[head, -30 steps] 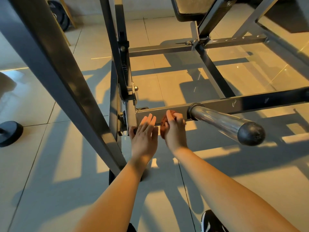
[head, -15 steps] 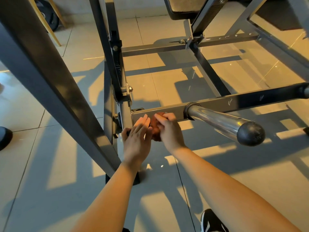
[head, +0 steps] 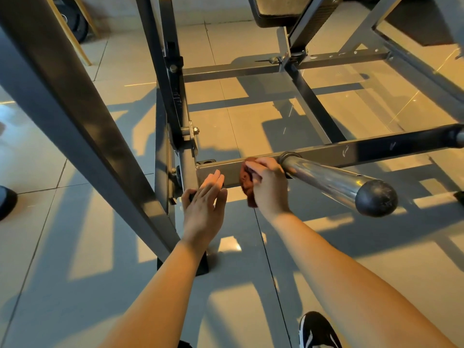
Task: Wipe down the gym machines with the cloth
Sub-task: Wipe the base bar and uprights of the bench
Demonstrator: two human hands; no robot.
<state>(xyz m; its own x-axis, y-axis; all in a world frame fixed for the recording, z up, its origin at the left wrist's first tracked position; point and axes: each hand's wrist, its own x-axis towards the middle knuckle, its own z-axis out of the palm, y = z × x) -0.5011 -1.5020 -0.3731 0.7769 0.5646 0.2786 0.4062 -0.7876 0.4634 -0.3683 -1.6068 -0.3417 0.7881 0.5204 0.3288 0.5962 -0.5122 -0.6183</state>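
A reddish-brown cloth point(head: 247, 180) is bunched in my right hand point(head: 268, 187), pressed against the grey horizontal bar point(head: 326, 153) of the gym machine, just left of the chrome weight peg point(head: 324, 180). My left hand point(head: 204, 209) lies flat with fingers together against the bar's left end, near the joint with the upright post point(head: 185, 169). It holds nothing. The peg sticks out toward me and ends in a black rubber cap point(head: 376, 198).
A thick dark diagonal frame beam point(head: 75, 121) crosses the left side close to my left arm. A padded seat point(head: 278, 11) and rear cross-bars point(head: 231, 71) lie beyond. Weight plates point(head: 72, 21) lean at the far left. My black shoe point(head: 317, 330) stands on the tiled floor.
My right hand slid the cloth left along the bar toward my left hand, then back right to the base of the chrome peg. My left hand stayed at the bar's left end.
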